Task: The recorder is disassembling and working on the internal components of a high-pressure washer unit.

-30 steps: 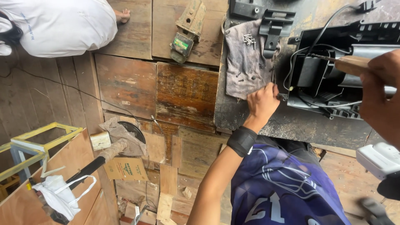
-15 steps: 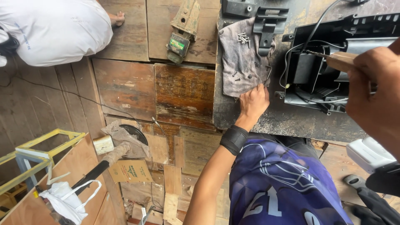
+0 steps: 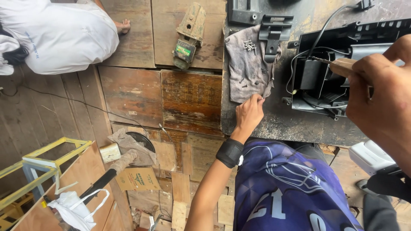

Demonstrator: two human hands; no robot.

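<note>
Black appliance housing (image 3: 338,68), opened, wiring exposed, lies on the dark worktop (image 3: 265,124) so its inside faces me. Grey rag (image 3: 248,68) spread beside it keeps loose screws (image 3: 249,45) from rolling off. Right hand (image 3: 381,98): closed around a wooden-handled screwdriver (image 3: 338,65), tip toward the housing. Left hand (image 3: 248,113): fingertips pinching the rag's lower edge.

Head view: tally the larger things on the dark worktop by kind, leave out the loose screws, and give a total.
Grey rag: 1
Black plastic brackets: 2
Open black housing: 1
Wooden-handled screwdriver, held in the right hand: 1
Total: 5
</note>
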